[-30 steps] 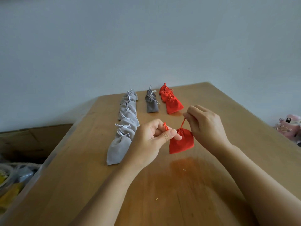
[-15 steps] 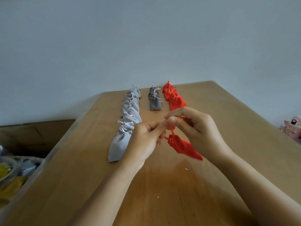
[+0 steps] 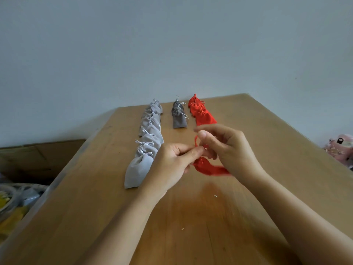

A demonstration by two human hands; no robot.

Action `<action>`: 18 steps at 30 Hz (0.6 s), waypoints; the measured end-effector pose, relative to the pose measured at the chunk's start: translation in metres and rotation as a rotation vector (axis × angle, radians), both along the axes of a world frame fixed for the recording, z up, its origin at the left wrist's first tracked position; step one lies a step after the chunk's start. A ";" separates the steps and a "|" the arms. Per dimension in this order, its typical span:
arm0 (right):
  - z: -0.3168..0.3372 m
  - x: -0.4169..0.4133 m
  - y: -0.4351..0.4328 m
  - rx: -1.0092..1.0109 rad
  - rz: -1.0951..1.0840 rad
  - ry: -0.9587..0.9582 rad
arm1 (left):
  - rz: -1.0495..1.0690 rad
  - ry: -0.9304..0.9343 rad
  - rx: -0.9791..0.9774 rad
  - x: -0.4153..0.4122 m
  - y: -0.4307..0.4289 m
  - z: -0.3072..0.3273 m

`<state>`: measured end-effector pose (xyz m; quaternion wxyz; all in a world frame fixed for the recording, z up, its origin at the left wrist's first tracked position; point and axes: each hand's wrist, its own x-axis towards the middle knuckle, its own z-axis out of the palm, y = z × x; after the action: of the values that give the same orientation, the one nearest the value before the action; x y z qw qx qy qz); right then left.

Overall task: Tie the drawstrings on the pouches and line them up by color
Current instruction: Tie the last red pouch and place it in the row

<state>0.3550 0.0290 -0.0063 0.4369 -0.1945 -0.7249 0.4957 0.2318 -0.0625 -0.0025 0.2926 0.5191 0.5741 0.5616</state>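
A red pouch (image 3: pixel 210 169) hangs just above the wooden table (image 3: pixel 210 226), held between both hands. My left hand (image 3: pixel 172 165) pinches its red drawstring at the pouch's gathered neck. My right hand (image 3: pixel 227 148) pinches the drawstring (image 3: pixel 195 140) a little higher, where it forms a loop. Three rows of tied pouches run away from me: a long light grey row (image 3: pixel 147 142) on the left, a short dark grey row (image 3: pixel 179 116) in the middle, and a red row (image 3: pixel 202 114) on the right.
The table's left edge drops to a cardboard box (image 3: pixel 38 159) and a bin of mixed items (image 3: pixel 13 203). A pink toy (image 3: pixel 340 148) sits beyond the right edge. A pale wall stands behind the table.
The hands came together from pulling the strings apart, and the pouch swung from hanging upright to lying slanted. My right hand now lifts a loop of string above my left thumb.
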 end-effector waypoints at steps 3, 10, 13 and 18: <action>0.001 0.000 0.003 -0.104 0.049 -0.016 | 0.096 -0.060 0.021 -0.004 0.001 0.003; -0.001 0.000 -0.001 -0.070 0.143 -0.032 | 0.176 -0.175 -0.006 -0.007 0.000 0.006; -0.005 -0.001 -0.001 0.028 0.093 0.013 | 0.173 -0.166 -0.012 -0.007 0.000 0.006; -0.006 -0.004 -0.003 -0.014 0.041 0.088 | 0.153 -0.172 -0.046 -0.007 0.000 0.007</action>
<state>0.3515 0.0263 -0.0120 0.4567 -0.1609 -0.7054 0.5177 0.2244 -0.0629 0.0045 0.3087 0.4168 0.5976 0.6115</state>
